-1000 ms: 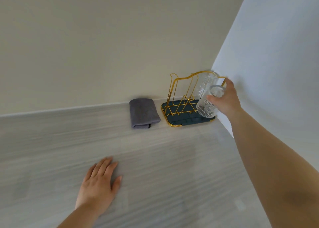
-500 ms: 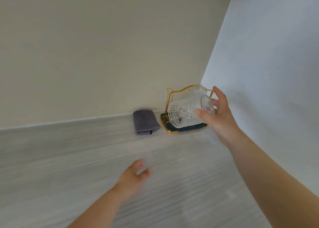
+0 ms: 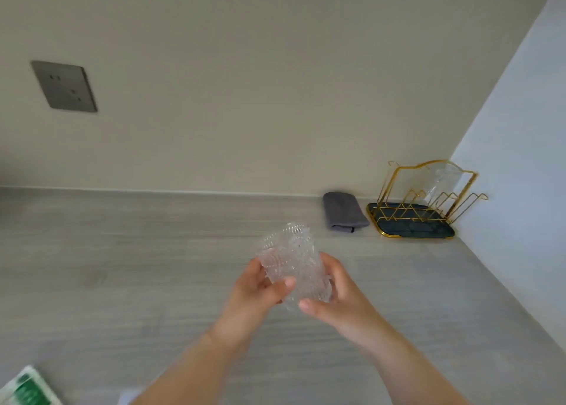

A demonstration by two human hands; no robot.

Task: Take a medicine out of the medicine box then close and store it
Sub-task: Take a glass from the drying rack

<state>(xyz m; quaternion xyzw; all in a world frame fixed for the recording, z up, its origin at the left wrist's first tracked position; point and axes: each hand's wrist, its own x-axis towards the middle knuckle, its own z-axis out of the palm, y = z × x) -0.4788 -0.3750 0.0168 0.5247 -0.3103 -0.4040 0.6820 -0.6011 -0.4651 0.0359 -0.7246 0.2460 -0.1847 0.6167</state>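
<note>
A clear patterned drinking glass (image 3: 292, 259) is held above the grey wood-grain counter (image 3: 122, 269), near the middle of the view. My left hand (image 3: 258, 291) grips its left side with the thumb across the front. My right hand (image 3: 340, 305) cups its base and right side. A white and green packet (image 3: 26, 389), possibly the medicine, shows only partly at the bottom left corner. No medicine box is clearly in view.
A gold wire rack (image 3: 425, 196) on a dark tray (image 3: 410, 228) stands in the back right corner with another clear glass (image 3: 444, 181) on it. A folded grey cloth (image 3: 343, 210) lies left of it. A grey wall socket (image 3: 64, 86) is at upper left.
My right hand carried the glass from the rack down toward the middle of the counter. My left hand rose off the counter and took hold of the glass too. The view swung left.
</note>
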